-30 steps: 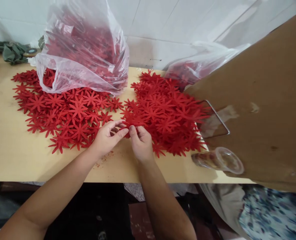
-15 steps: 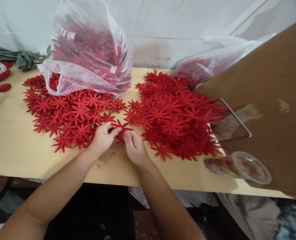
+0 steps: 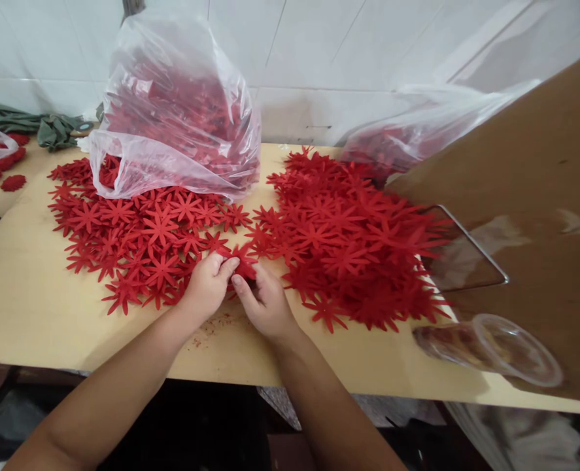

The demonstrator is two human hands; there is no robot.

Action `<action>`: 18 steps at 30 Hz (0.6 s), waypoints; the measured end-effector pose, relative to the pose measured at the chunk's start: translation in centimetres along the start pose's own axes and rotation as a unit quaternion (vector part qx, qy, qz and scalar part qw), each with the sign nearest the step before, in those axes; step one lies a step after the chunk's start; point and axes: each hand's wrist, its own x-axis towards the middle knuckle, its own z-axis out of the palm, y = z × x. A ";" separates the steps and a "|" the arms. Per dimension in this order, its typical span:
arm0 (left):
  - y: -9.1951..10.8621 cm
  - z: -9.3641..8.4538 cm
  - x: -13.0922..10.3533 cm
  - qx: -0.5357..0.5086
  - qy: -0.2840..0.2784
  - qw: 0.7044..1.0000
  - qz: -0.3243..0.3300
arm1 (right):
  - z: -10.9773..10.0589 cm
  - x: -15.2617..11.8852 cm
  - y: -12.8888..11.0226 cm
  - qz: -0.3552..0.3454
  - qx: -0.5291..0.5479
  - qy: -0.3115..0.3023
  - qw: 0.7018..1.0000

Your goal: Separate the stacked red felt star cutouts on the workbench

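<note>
Between my two hands is a red flower-shaped cutout (image 3: 243, 261) with narrow petals, partly hidden by my fingers. My left hand (image 3: 210, 280) pinches its left side between thumb and fingers. My right hand (image 3: 264, 299) is closed on its right side, the thumb close to the left thumb. A heap of red flower cutouts (image 3: 157, 229) spreads beyond my left hand. To the right of my right hand rises a taller pile of the same cutouts (image 3: 348, 242). Small red crumbs (image 3: 211, 327) lie on the table just below my hands.
A clear plastic bag (image 3: 176, 124) full of red pieces sits on the left heap. Another bag (image 3: 397, 131) stands behind the right pile. At right are a brown board (image 3: 529, 176) with a metal wire handle (image 3: 471, 242) and a clear plastic cup (image 3: 495, 350) on its side.
My hands have drawn closer together around the cutout, and my right thumb has moved left towards the left thumb. The whole view has shifted slightly, with things lower in the picture.
</note>
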 end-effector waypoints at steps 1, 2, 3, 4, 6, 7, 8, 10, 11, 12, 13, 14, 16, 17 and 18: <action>0.1 0.0 0.0 0.009 0.002 1.000 0.002 | 0.0 0.0 0.1 -0.001 -0.002 0.002 1.000; 0.3 -0.1 -0.1 0.018 0.004 1.000 0.003 | 0.1 0.0 0.1 -0.002 -0.005 0.005 1.000; 0.4 -0.1 -0.1 0.026 0.005 1.000 0.003 | 0.1 0.0 0.2 -0.004 -0.007 0.007 1.000; 0.5 -0.1 -0.2 0.033 0.002 0.999 0.001 | 0.1 -0.1 0.3 -0.004 -0.009 0.009 1.000; 0.7 -0.2 -0.3 0.039 -0.012 0.999 0.001 | 0.1 -0.1 0.4 0.003 -0.008 0.017 1.000; 0.7 -0.2 -0.3 0.040 -0.023 0.999 0.004 | 0.1 -0.2 0.5 0.010 -0.007 0.022 1.000; 0.8 -0.2 -0.3 0.040 -0.034 0.999 0.008 | 0.1 -0.2 0.5 0.017 -0.007 0.027 0.999; 0.7 -0.2 -0.4 0.032 -0.055 0.998 0.022 | 0.1 -0.3 0.5 0.027 -0.002 0.033 0.999; 0.7 -0.3 -0.4 0.026 -0.063 0.997 0.029 | 0.0 -0.3 0.4 0.030 0.005 0.035 0.999; 0.6 -0.3 -0.4 0.022 -0.068 0.997 0.037 | 0.0 -0.3 0.3 0.032 0.013 0.036 0.999; 0.5 -0.2 -0.3 0.021 -0.069 0.996 0.045 | -0.1 -0.2 0.2 0.034 0.021 0.039 0.998; 0.4 -0.2 -0.3 0.027 -0.064 0.996 0.056 | -0.1 -0.2 0.1 0.035 0.027 0.045 0.998; 0.2 -0.1 -0.3 0.049 -0.036 0.995 0.080 | -0.2 -0.1 -0.1 0.035 0.030 0.058 0.997; 0.1 0.0 -0.2 0.054 -0.015 0.994 0.089 | -0.3 -0.1 -0.1 0.036 0.030 0.064 0.997; 0.0 0.1 -0.2 0.048 0.006 0.994 0.093 | -0.3 -0.1 -0.2 0.037 0.031 0.067 0.997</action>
